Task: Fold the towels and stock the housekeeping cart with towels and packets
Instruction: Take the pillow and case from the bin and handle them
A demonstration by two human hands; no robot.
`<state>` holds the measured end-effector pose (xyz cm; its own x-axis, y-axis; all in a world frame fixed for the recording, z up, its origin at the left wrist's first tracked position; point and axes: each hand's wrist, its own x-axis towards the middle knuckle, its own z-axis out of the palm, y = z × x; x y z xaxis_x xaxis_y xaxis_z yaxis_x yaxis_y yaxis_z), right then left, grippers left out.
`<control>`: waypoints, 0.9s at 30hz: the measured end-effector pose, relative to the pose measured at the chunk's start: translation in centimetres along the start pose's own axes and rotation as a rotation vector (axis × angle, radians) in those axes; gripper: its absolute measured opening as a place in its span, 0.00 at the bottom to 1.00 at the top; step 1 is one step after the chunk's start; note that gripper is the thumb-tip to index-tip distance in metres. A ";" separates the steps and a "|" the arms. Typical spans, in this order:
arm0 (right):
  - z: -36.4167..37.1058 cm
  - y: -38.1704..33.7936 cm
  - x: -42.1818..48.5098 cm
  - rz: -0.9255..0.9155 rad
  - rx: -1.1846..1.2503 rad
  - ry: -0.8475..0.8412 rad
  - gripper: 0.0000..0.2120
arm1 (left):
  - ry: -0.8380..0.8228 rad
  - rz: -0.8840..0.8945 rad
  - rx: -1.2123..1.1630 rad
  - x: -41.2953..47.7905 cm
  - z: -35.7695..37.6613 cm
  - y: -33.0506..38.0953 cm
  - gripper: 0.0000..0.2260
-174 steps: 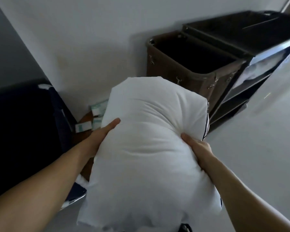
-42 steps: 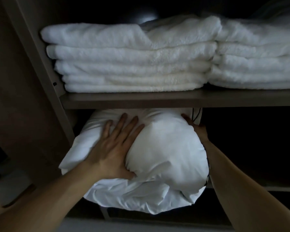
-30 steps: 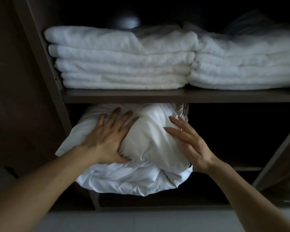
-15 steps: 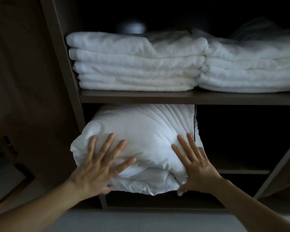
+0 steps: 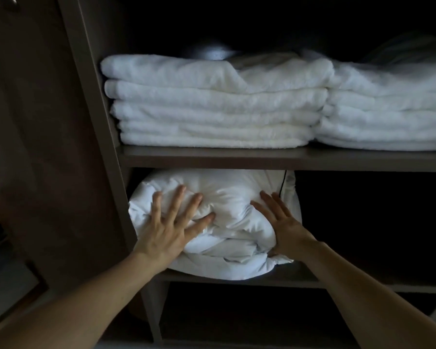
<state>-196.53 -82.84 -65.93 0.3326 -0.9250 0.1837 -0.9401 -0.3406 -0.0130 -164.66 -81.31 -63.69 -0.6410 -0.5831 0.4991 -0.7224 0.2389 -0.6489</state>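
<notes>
A bunched white pillow (image 5: 227, 195) fills the left end of the cart's middle shelf (image 5: 282, 279), with a dark trim line down its right side. My left hand (image 5: 170, 226) presses flat on the pillow's left front, fingers spread. My right hand (image 5: 283, 224) presses flat on its right front, fingers straight. On the shelf above (image 5: 262, 157) lie two stacks of folded white towels, one at left (image 5: 212, 109) and one at right (image 5: 388, 114).
A brown upright post (image 5: 103, 137) bounds the shelves on the left, and a dark brown fabric side (image 5: 35, 147) hangs beyond it. The right part of the middle shelf (image 5: 375, 222) is dark. A lower compartment (image 5: 237, 313) opens below.
The pillow has gone deeper onto the middle shelf since I carried it over. Both hands now lie flat on its front, and its overhang at the shelf edge has shrunk.
</notes>
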 end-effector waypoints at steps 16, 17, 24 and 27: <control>-5.2 -4.3 -4.9 0.235 -0.144 0.020 0.63 | -0.361 -0.015 -0.197 -0.7 -4.5 -1.7 0.53; -6.2 -4.9 -5.3 0.232 -0.134 -0.003 0.63 | -0.400 0.001 -0.211 -0.8 -5.2 -1.9 0.53; -16.3 -11.1 -9.2 0.224 -0.004 -0.250 0.49 | -0.577 0.062 -0.382 -0.4 -14.7 -6.8 0.48; -22.7 -15.2 -10.4 0.248 0.085 -0.271 0.43 | -0.602 0.037 -0.455 0.0 -20.5 -10.6 0.43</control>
<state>-187.40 -64.27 -45.32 0.1142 -0.9882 -0.1019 -0.9888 -0.1031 -0.1083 -162.27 -67.90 -45.03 -0.5091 -0.8607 -0.0031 -0.8225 0.4876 -0.2929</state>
